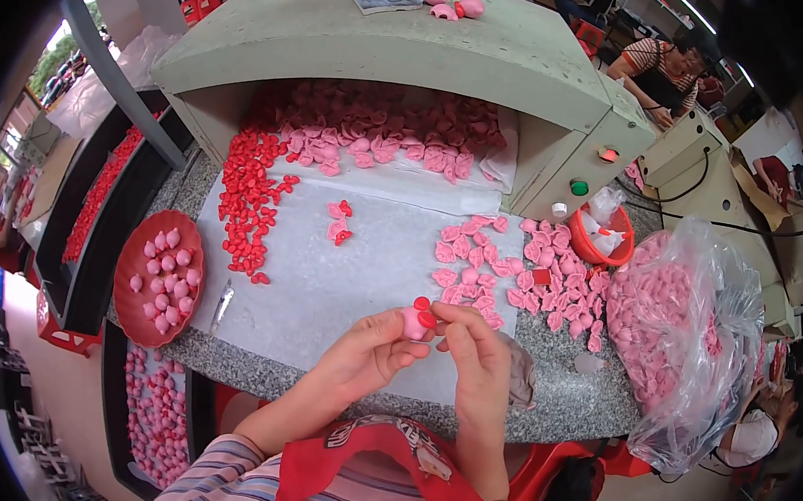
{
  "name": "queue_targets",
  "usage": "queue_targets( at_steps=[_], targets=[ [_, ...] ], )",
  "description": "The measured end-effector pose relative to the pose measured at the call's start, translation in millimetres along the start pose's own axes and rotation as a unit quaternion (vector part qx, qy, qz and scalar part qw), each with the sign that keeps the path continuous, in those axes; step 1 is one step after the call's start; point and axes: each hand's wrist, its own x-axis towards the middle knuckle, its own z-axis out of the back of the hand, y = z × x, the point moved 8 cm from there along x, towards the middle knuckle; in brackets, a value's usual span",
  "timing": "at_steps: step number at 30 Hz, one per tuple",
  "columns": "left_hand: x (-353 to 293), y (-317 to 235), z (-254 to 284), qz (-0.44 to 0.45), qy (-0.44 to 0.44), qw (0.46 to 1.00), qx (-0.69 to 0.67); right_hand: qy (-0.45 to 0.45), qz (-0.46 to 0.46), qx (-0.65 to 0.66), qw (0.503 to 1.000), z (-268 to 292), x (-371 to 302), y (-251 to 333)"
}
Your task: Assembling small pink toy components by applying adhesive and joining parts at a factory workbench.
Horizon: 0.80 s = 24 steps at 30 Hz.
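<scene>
My left hand [371,349] pinches a small rounded pink toy part [411,326] between thumb and fingers, above the near edge of a white sheet [325,282]. Two small red pieces [426,318] sit on its upper right side. At that red side, my right hand [476,353] has its fingers bent together, the index fingertip against the red. What lies between its thumb and finger, if anything, is too small to tell. Ahead on the sheet lie a few pink and red pieces [338,223]. Folded-looking pink pieces [471,255] are spread to the right, and loose red pieces [248,203] to the left.
A pale green metal housing [388,49] arches over heaped pink pieces. On the left are a red scalloped dish [127,273] of pink balls, a slim metal tool [223,305] and black trays [56,264]. An orange-red bowl [623,257] and a bulging plastic bag [684,335] stand right.
</scene>
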Motion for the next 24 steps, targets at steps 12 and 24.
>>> queue_targets(
  at_steps=[12, 24],
  targets=[
    [5, 12, -2, 0.060, 0.005, 0.979, -0.194, -0.012, 0.001, -0.013, 1.000, -3, -2, -14],
    [2, 11, 11, -0.008, 0.053, 0.991, -0.125, -0.019, 0.137, -0.242, 0.960, -32, -7, 5]
  ],
)
